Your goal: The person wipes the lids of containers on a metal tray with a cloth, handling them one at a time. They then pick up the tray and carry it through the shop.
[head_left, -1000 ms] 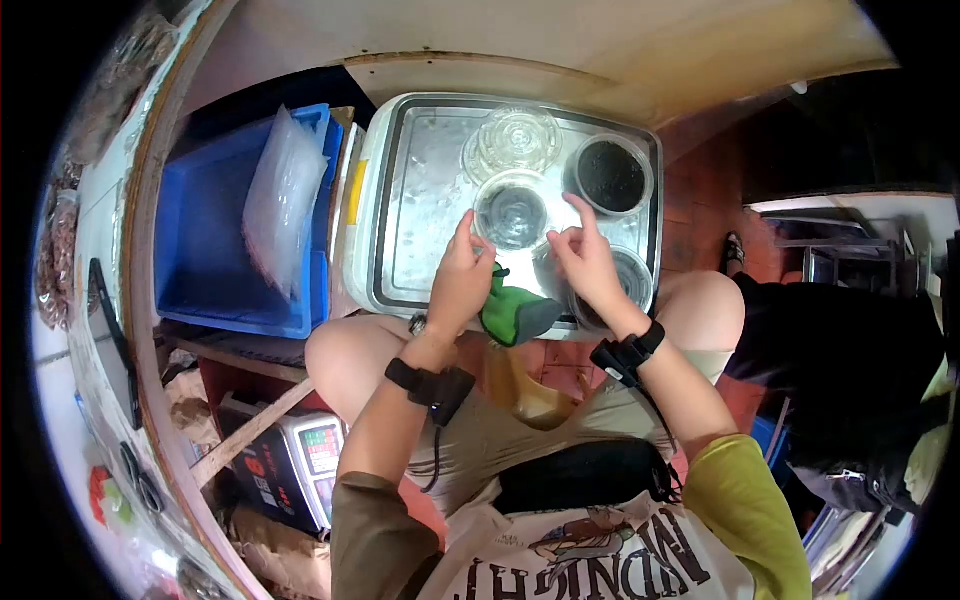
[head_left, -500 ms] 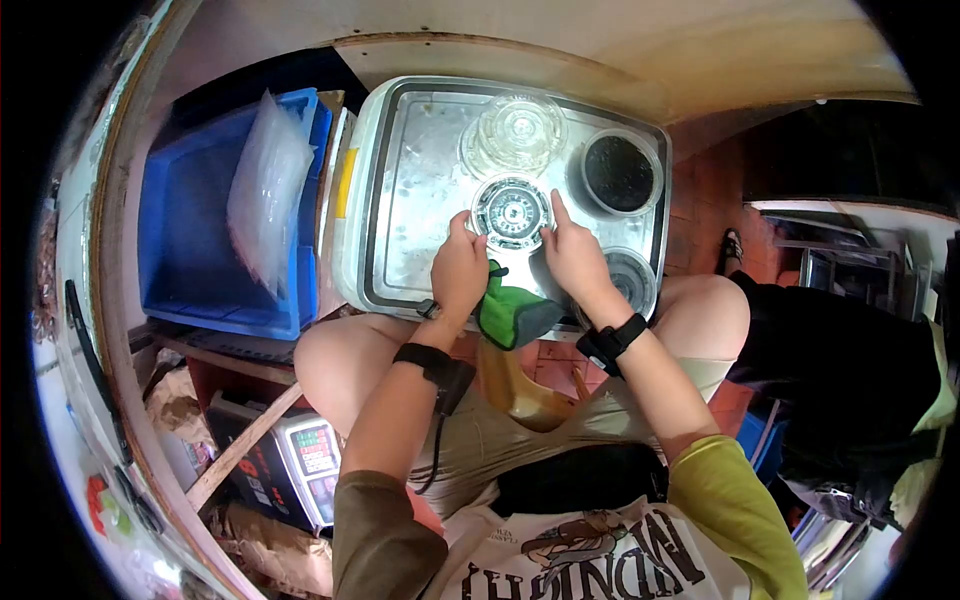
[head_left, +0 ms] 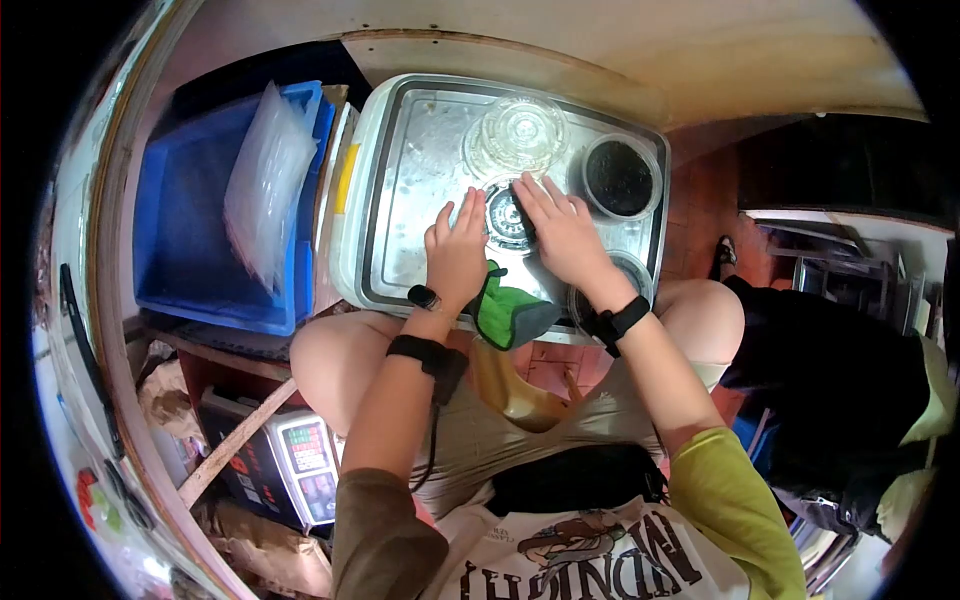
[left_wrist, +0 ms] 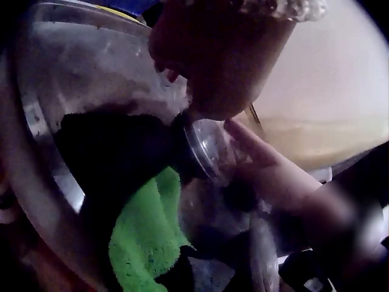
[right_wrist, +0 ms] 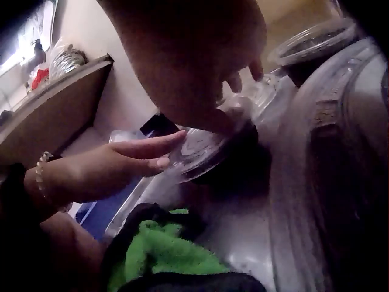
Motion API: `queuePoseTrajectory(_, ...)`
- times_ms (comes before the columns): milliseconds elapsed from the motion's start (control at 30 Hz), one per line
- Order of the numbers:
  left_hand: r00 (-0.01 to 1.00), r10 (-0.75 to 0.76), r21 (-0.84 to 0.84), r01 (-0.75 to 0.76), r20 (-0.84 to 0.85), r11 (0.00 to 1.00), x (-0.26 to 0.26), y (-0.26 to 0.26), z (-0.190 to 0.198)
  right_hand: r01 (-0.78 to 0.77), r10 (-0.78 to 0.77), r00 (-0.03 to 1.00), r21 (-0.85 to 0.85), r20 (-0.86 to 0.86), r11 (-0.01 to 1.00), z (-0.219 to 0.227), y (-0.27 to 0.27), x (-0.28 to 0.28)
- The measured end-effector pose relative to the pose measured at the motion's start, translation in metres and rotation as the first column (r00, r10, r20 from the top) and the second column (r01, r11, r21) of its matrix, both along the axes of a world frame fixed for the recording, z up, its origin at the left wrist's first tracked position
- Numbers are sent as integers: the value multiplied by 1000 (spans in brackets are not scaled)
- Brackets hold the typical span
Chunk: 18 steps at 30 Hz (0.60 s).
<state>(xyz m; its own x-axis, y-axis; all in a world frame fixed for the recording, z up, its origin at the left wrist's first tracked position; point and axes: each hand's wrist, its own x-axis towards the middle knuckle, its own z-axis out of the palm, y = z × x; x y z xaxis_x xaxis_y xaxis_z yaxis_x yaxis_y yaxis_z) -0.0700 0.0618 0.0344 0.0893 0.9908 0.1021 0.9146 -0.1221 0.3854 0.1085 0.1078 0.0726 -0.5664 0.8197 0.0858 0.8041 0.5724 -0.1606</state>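
Observation:
A round plastic tub (head_left: 510, 215) with a clear lid and dark contents stands on the metal tray (head_left: 415, 200) between both hands. My left hand (head_left: 457, 250) is at its left side, fingers straight and pointing forward along the rim. My right hand (head_left: 568, 235) lies across the lid's right edge with its fingers stretched out. In the right wrist view the lid (right_wrist: 203, 149) sits over the dark tub, left fingertips at its edge. A green and grey cloth (head_left: 515, 312) lies close in front of the tub, by the left wrist.
Clear round lids (head_left: 520, 130) are stacked behind the tub. A tub of dark contents (head_left: 618, 178) stands at the tray's right; another tub (head_left: 632, 270) is partly hidden by my right arm. A blue crate (head_left: 175, 210) with clear plastic bags (head_left: 270, 190) is left. Someone in black clothing (head_left: 840, 360) is at right.
The fingers of both hands have straightened from bent with pointing index fingers. The right hand has shifted left over the lid. The tub and cloth stay about where they were.

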Motion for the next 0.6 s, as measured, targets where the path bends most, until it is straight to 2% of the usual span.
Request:
queuePoseTrajectory(67, 994, -14, -38, 18, 108, 999, -2, 1, 1, 1, -1, 1000, -128, -1, 992, -3, 0, -3)
queuePoseTrajectory(167, 991, -16, -18, 18, 134, 1000, -3, 2, -2, 33, -32, 999, -206, 9, 978, 2, 7, -6)
queuePoseTrajectory(300, 994, -51, 30, 48, 96, 998, -6, 5, 3, 20, -7, 999, -247, 52, 969, 15, 14, -10)
queuePoseTrajectory(367, 985, -79, 33, 75, 150, 997, -9, 3, 8, -96, 70, 991, -235, -117, 967, 20, 17, -10)
queuePoseTrajectory(467, 985, -98, 53, 92, 142, 994, -12, 4, 4, -145, 126, 988, -233, -93, 962, 10, 21, -10)
queuePoseTrajectory(600, 988, -67, 50, 61, 140, 997, -11, 4, 10, -107, 77, 991, -287, -114, 952, 11, 21, -12)
